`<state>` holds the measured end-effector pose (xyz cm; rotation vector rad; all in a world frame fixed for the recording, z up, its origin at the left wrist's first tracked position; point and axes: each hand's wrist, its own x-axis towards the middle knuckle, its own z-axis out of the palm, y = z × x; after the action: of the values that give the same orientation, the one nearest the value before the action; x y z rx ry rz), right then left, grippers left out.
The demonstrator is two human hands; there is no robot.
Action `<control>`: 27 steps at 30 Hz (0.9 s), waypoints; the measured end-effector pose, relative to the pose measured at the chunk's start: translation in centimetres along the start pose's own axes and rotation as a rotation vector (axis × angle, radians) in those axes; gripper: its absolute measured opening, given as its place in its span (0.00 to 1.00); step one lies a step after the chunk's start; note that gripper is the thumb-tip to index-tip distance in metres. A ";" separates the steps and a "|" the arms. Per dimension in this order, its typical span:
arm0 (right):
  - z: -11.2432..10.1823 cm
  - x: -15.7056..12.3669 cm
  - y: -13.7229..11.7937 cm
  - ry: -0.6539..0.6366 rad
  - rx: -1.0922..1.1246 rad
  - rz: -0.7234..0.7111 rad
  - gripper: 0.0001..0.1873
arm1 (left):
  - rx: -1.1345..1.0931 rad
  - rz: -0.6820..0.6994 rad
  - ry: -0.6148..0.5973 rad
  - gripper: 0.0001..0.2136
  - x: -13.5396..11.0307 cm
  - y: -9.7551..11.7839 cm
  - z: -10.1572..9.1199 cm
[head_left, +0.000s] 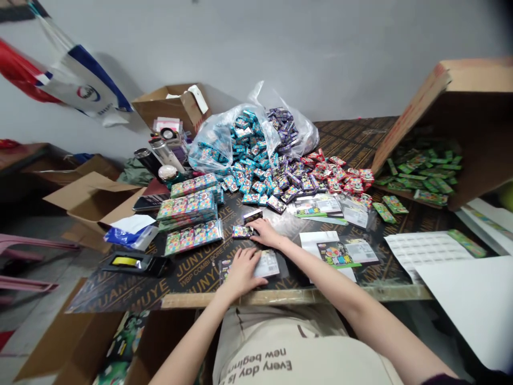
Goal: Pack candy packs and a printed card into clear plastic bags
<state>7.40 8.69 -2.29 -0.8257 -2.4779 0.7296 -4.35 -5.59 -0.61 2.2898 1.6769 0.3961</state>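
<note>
My left hand (241, 269) lies flat, fingers spread, pressing on a clear printed packet (267, 263) near the table's front edge. My right hand (265, 232) reaches further in, its fingertips touching a small colourful box (242, 231); a second small box (253, 216) sits just behind it. Stacks of filled colourful packets (188, 216) stand to the left of both hands. Behind them spreads a heap of small blue, purple and red boxes (280, 179), spilling from a clear plastic bag (224, 136).
A tipped cardboard box (460, 107) at the right holds green boxes (425, 171). Printed cards (340, 251) and a white sheet (425, 248) lie right of my hands. Open cartons (94, 198), a tape dispenser (132, 262) and flasks (162, 152) crowd the left.
</note>
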 end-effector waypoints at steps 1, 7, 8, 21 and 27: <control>-0.1 -0.1 -0.3 0.008 0.006 -0.006 0.20 | 0.001 -0.045 0.072 0.29 -0.1 -0.2 -0.6; -4.2 -3.6 -3.4 -0.099 0.261 0.059 0.19 | -0.278 -0.306 0.278 0.16 1.0 0.1 -3.5; -5.1 -4.3 -3.9 -0.087 0.271 0.072 0.21 | -0.452 -0.350 0.225 0.13 1.5 0.5 -3.4; -8.1 -11.6 -3.0 0.158 -0.081 0.086 0.40 | -0.628 -0.095 0.020 0.27 2.4 1.7 -1.1; -7.3 -13.1 -1.2 0.025 -0.183 0.108 0.41 | -0.087 0.063 -0.066 0.44 0.6 0.0 0.5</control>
<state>20.38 1.97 1.09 -1.0355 -2.5212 0.5295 -3.96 -5.01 -0.99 2.2721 1.5291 0.3942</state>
